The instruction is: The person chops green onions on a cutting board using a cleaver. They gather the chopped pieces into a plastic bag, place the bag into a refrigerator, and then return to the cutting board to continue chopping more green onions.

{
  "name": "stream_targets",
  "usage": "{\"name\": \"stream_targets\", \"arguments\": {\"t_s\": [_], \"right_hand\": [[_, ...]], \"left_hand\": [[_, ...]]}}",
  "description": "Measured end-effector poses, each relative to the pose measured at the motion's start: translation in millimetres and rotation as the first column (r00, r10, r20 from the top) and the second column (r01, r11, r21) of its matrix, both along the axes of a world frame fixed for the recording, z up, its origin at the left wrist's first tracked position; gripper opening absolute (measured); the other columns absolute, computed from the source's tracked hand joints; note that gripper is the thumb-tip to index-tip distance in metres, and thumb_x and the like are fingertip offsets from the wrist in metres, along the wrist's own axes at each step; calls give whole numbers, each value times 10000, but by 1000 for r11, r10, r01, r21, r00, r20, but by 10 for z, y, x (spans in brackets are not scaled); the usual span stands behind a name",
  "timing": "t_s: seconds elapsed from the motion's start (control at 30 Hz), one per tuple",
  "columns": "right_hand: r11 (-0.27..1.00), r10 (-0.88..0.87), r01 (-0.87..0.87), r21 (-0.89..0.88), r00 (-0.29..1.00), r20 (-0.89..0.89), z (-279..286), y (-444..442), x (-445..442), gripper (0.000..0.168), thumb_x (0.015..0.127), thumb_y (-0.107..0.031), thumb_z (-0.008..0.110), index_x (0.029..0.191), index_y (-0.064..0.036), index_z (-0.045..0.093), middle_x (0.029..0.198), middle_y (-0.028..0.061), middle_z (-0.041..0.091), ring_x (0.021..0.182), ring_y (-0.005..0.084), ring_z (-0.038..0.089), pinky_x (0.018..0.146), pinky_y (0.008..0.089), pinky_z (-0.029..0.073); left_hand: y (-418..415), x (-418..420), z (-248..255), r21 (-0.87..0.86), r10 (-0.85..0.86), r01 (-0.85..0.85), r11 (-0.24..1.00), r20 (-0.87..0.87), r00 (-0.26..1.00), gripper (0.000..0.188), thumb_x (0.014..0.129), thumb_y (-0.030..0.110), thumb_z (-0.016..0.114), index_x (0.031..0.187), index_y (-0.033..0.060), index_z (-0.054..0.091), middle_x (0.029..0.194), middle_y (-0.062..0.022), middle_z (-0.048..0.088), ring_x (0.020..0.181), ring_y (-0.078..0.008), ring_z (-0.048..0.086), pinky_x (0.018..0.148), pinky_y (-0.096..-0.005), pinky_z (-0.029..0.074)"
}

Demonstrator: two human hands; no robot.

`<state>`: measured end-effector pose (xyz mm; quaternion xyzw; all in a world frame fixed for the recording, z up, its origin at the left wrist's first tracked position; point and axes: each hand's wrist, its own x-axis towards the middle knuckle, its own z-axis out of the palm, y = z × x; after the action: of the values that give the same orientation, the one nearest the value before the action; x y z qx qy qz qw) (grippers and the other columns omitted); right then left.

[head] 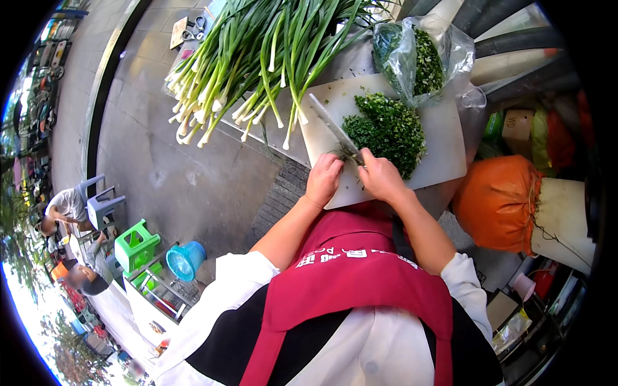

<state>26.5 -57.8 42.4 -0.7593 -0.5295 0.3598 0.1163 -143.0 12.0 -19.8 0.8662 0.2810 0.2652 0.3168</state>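
A knife (333, 124) with a long blade is gripped by its handle in my right hand (383, 177). Its blade slants up and left over a white cutting board (442, 144). Close to the blade, my left hand (324, 179) has its fingers curled at the board's left side, by a few green scraps (345, 155). Whether those fingers pinch any of the greens cannot be made out. Just right of the blade lies a heap of finely chopped greens (391, 130). Whole green onions (251, 62), white ends towards me, spread at the upper left, some reaching the board's edge.
A clear plastic bag (405, 58) of chopped greens sits at the board's far right corner. Scissors (194, 30) lie beyond the onions. To my right stands a container with an orange cover (499, 202). Green stools (135, 245), a blue basket (186, 260) and seated people are at left.
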Motion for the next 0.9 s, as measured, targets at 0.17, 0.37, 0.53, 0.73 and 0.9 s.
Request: {"name": "stream_targets", "arguments": {"t_s": [0.17, 0.37, 0.53, 0.73, 0.9], "right_hand": [[999, -43, 44, 22, 999, -19, 174, -301, -49, 297, 876, -123, 578, 1105, 19, 455, 716, 276, 613, 717, 473, 600, 643, 549, 455], [998, -39, 41, -48, 998, 43, -85, -385, -313, 313, 874, -135, 564, 1107, 38, 449, 750, 294, 618, 729, 478, 605, 659, 549, 473], [1000, -15, 15, 26, 1000, 20, -72, 31, -125, 324, 871, -150, 564, 1133, 5, 451, 780, 291, 631, 754, 484, 612, 676, 551, 483], [996, 21, -20, -90, 1000, 12, 112, -216, -278, 342, 869, -137, 552, 1145, 26, 433, 765, 290, 630, 757, 485, 612, 687, 560, 479], [998, -20, 21, 60, 1000, -14, -186, -88, -273, 331, 862, -112, 550, 1138, 36, 442, 764, 290, 628, 760, 477, 612, 688, 558, 478]], "left_hand": [[-30, 67, -31, 26, 70, -70, 997, -17, 997, 216, 735, 3, 643, 937, 22, 568, 947, -140, 557, 895, -338, 541, 775, -397, 481], [-9, -99, -54, 45, 56, -52, 998, -113, 992, 153, 747, 35, 665, 869, 22, 574, 896, -128, 534, 879, -328, 532, 762, -388, 476], [-41, -71, -12, 17, 106, -105, 994, -74, 992, 117, 754, 33, 663, 845, 37, 591, 862, -111, 533, 857, -308, 538, 746, -385, 482], [-32, -161, -40, -17, 106, -107, 994, -73, 992, 165, 734, 7, 644, 892, 24, 596, 909, -121, 562, 873, -324, 553, 760, -395, 492], [8, -134, 9, -16, 68, -69, 997, -70, 995, 172, 733, -3, 635, 898, 26, 598, 911, -121, 568, 887, -325, 563, 768, -392, 496]]}}
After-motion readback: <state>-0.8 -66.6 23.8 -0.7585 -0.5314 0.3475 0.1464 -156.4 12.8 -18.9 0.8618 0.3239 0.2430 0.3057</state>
